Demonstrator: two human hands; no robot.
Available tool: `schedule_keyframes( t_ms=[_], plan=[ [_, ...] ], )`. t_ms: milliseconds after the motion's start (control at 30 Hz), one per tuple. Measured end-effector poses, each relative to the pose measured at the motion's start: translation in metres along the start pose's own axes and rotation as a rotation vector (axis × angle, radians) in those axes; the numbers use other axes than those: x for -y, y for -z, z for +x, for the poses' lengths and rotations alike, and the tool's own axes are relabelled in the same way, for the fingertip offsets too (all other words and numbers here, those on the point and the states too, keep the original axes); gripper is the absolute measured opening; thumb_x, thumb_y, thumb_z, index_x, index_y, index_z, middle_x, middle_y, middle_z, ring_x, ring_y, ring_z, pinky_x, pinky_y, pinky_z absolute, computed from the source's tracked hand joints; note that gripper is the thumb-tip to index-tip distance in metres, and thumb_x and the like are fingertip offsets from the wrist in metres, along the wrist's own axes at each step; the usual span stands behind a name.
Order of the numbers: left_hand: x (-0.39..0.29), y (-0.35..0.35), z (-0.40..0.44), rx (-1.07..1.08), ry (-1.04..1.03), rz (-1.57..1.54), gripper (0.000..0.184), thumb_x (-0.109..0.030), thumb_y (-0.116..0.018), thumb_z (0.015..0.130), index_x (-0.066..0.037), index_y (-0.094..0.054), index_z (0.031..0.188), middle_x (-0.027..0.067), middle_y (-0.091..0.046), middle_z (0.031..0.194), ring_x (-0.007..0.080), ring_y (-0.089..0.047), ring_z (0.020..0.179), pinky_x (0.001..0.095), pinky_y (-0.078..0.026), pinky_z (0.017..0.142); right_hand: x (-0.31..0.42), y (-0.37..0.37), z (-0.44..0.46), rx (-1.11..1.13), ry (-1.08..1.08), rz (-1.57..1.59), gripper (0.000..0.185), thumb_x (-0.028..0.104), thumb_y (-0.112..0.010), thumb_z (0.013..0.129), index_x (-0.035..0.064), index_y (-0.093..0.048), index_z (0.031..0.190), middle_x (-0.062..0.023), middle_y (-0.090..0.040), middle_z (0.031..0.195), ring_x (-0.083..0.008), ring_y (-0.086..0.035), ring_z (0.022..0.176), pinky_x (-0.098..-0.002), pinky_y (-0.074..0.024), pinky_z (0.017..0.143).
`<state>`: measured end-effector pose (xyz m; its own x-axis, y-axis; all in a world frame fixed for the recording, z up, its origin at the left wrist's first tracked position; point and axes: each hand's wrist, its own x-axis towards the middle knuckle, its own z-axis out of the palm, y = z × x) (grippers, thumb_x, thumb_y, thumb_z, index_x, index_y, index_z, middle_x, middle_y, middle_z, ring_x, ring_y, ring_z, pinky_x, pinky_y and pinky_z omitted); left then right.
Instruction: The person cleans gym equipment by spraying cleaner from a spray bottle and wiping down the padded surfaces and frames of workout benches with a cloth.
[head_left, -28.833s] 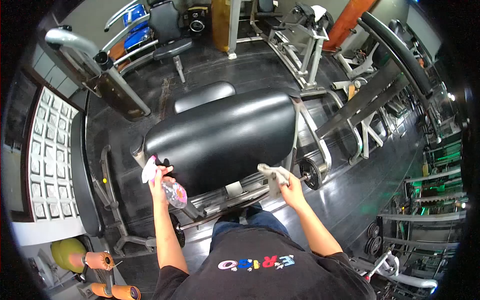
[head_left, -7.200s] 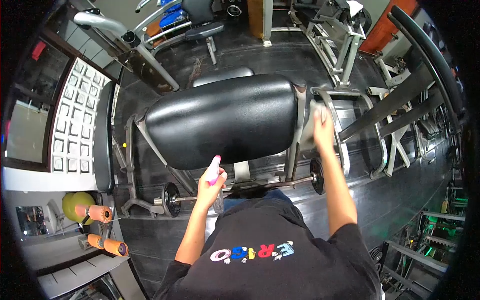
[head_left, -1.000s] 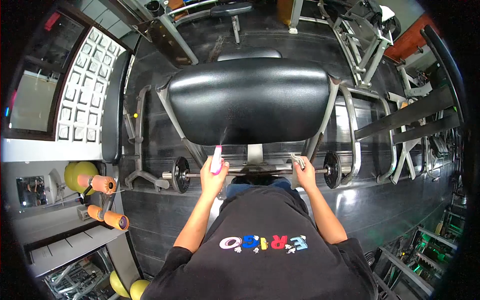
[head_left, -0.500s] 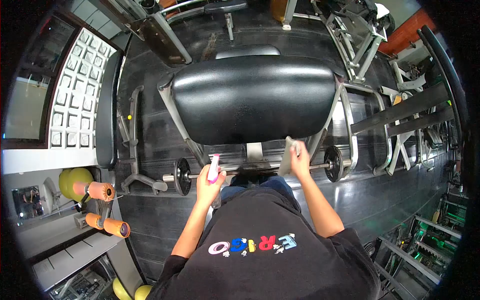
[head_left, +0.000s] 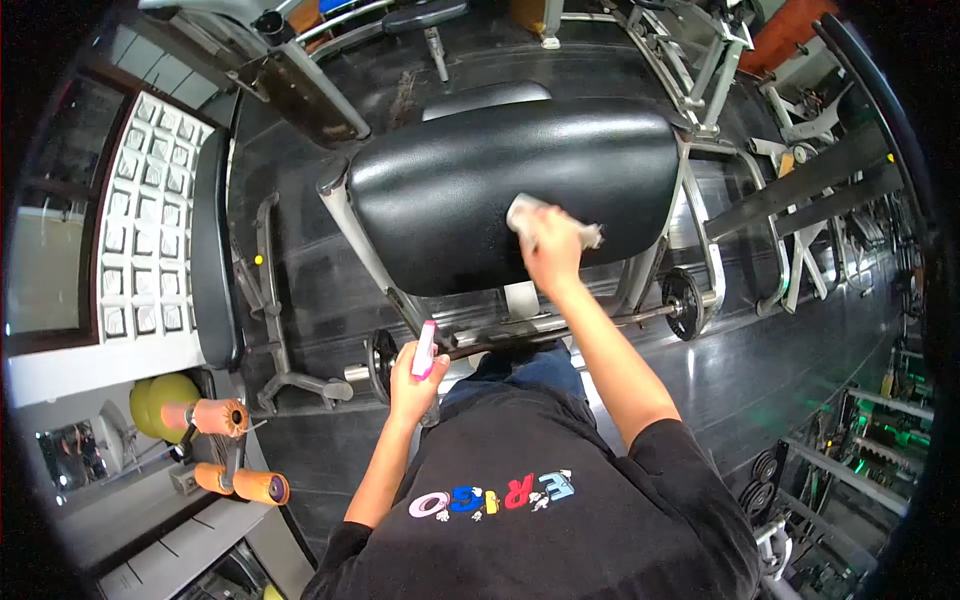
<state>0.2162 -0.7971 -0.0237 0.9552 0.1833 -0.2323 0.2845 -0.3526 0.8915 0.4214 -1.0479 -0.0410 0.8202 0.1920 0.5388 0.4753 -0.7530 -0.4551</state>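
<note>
A wide black padded bench lies in front of me with its glossy top facing up. My right hand is closed on a pale cloth and presses it on the pad near the middle; a loose end sticks out to the right. Fine droplets show on the pad left of the cloth. My left hand is wrapped round a spray bottle with a white and pink head, held below the pad's near edge. Most of the bottle's clear body is hidden by the hand.
A barbell with a plate at each end lies between my body and the bench. A metal frame stands right of the pad. Orange foam rollers and a green ball are at the left. More gym machines stand beyond.
My right hand has moved forward and left with the cloth, from beside the near edge onto the pad. The left hand still holds the bottle. The view has turned slightly.
</note>
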Motion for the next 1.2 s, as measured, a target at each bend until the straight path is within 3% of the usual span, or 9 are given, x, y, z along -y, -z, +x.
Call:
schedule_keyframes(
  t_ms=[67,200,333,367,400,533,633,767,1200],
  plan=[
    [0.01,0.005,0.007,0.038,-0.074,0.02,0.027,-0.021,-0.072,0.085,-0.002,-0.059,0.098,0.0034,-0.06,0.081,0.0114,-0.059,0.07,0.0268,-0.049,0.064,-0.006,-0.003,-0.05,0.197,0.086,-0.018,0.037,0.007,-0.067,0.074,0.0158,-0.063,0.11,-0.0087,-0.059,0.102,-0.0316,-0.058,0.098,-0.0444,-0.0483,0.079],
    [-0.013,0.015,0.019,0.059,-0.161,0.119,0.028,-0.024,-0.073,0.084,-0.003,-0.061,0.098,0.0041,-0.062,0.084,0.0128,-0.059,0.076,0.0289,-0.048,0.07,-0.019,0.024,-0.115,0.418,-0.263,0.016,0.041,0.005,-0.066,0.074,0.0159,-0.062,0.113,-0.0087,-0.058,0.104,-0.0312,-0.058,0.103,-0.0449,-0.0486,0.086],
    [-0.013,0.019,0.032,0.099,-0.174,0.079,0.03,-0.026,-0.074,0.083,-0.003,-0.061,0.097,0.0038,-0.062,0.083,0.012,-0.058,0.075,0.0283,-0.047,0.07,-0.066,0.035,-0.186,0.079,-0.756,0.13,0.028,0.019,-0.06,0.091,0.0098,-0.061,0.117,-0.0183,-0.065,0.112,-0.0352,-0.061,0.109,-0.039,-0.0475,0.093],
    [-0.016,0.02,0.033,0.115,-0.125,0.062,0.039,-0.034,-0.074,0.081,-0.001,-0.062,0.097,0.0101,-0.063,0.089,0.022,-0.062,0.08,0.033,-0.048,0.074,-0.063,0.049,-0.187,0.014,-0.902,0.183,0.028,0.02,-0.06,0.091,0.0086,-0.06,0.117,-0.0179,-0.065,0.111,-0.0338,-0.062,0.108,-0.0383,-0.0472,0.093],
    [-0.016,0.02,0.035,0.125,-0.143,0.061,0.039,-0.034,-0.074,0.081,-0.001,-0.062,0.097,0.0101,-0.063,0.089,0.022,-0.062,0.08,0.033,-0.048,0.074,-0.063,0.056,-0.19,-0.057,-1.046,0.238,0.029,0.021,-0.059,0.091,0.0074,-0.06,0.117,-0.0175,-0.066,0.11,-0.0325,-0.063,0.107,-0.0375,-0.0469,0.092],
    [-0.006,0.011,0.043,0.169,-0.09,0.028,0.04,-0.035,-0.073,0.081,0.0,-0.062,0.097,0.0121,-0.064,0.091,0.0284,-0.063,0.085,0.0366,-0.049,0.078,-0.064,0.065,-0.195,-0.263,-1.112,0.227,0.028,0.022,-0.058,0.094,0.0076,-0.059,0.117,-0.015,-0.067,0.108,-0.0274,-0.063,0.104,-0.0359,-0.0465,0.091],
    [-0.008,0.003,0.045,0.198,-0.134,0.004,0.04,-0.035,-0.073,0.083,0.0,-0.061,0.097,0.0114,-0.063,0.091,0.0252,-0.063,0.084,0.0352,-0.049,0.077,-0.062,0.062,-0.18,-0.248,-1.112,0.302,0.026,0.021,-0.057,0.095,0.0087,-0.059,0.119,-0.0123,-0.067,0.106,-0.0207,-0.062,0.101,-0.0336,-0.0461,0.091],
    [-0.012,-0.008,0.047,0.205,-0.176,-0.077,0.036,-0.032,-0.074,0.083,-0.001,-0.062,0.097,0.0088,-0.063,0.088,0.0194,-0.061,0.081,0.0323,-0.048,0.075,-0.058,0.055,-0.154,-0.222,-0.995,0.337,0.027,0.022,-0.057,0.095,0.0079,-0.058,0.117,-0.0129,-0.067,0.105,-0.0223,-0.062,0.102,-0.0347,-0.0466,0.09],
    [-0.025,-0.03,0.038,0.259,-0.085,-0.082,0.034,-0.029,-0.074,0.083,-0.001,-0.064,0.098,0.0061,-0.065,0.084,0.0152,-0.061,0.079,0.0309,-0.049,0.075,-0.042,0.054,-0.139,-0.037,-0.95,0.426,0.028,0.023,-0.059,0.092,0.0076,-0.06,0.114,-0.0159,-0.068,0.101,-0.0284,-0.066,0.097,-0.0376,-0.049,0.084]
  ],
)
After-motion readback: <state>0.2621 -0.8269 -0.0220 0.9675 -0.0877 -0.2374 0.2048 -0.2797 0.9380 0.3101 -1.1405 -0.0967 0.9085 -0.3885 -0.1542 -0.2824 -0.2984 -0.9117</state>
